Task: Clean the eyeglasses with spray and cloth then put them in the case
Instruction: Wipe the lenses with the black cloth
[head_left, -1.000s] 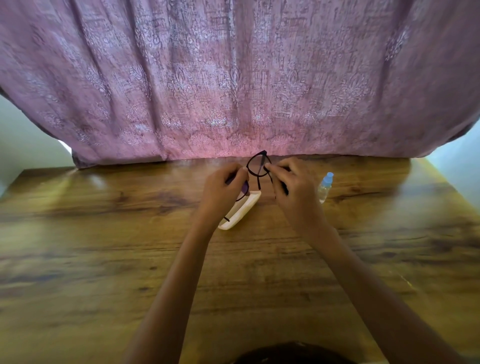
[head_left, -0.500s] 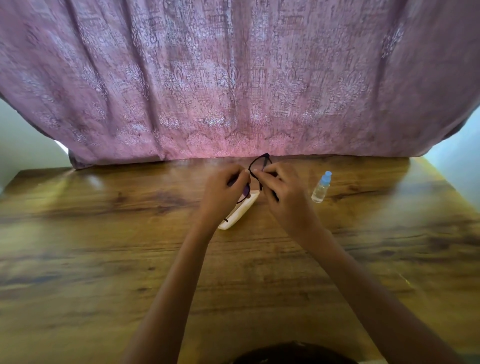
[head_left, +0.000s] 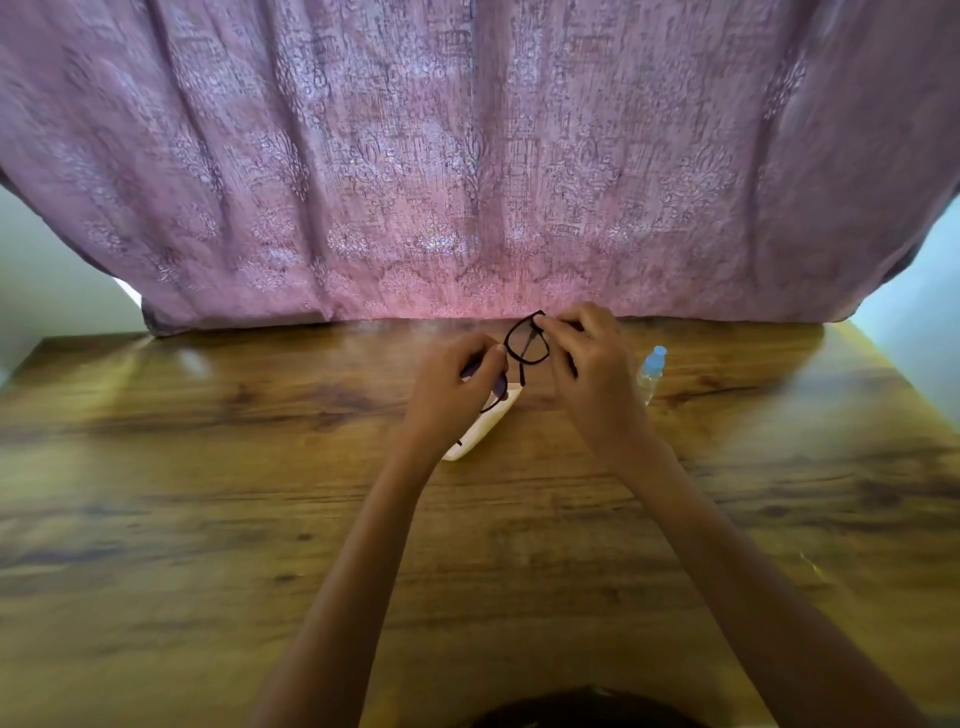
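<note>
Black-framed eyeglasses (head_left: 527, 344) are held up over the far middle of the wooden table (head_left: 208, 493). My right hand (head_left: 592, 371) pinches the top of the frame. My left hand (head_left: 454, 387) is closed around the other side of the glasses, where something dark purple shows between its fingers. A white glasses case (head_left: 480, 434) lies on the table just under my left hand, mostly hidden by it. A small clear spray bottle (head_left: 652, 369) with a light blue cap stands to the right of my right hand.
A pink patterned curtain (head_left: 467, 156) hangs along the table's far edge, right behind the hands. Pale walls (head_left: 914, 291) show at both sides. The table's right edge runs diagonally near the bottle.
Both hands and the glasses have shifted slightly away from me, toward the curtain. The visible lens now stands higher, between the two hands. The bottle and case have not moved.
</note>
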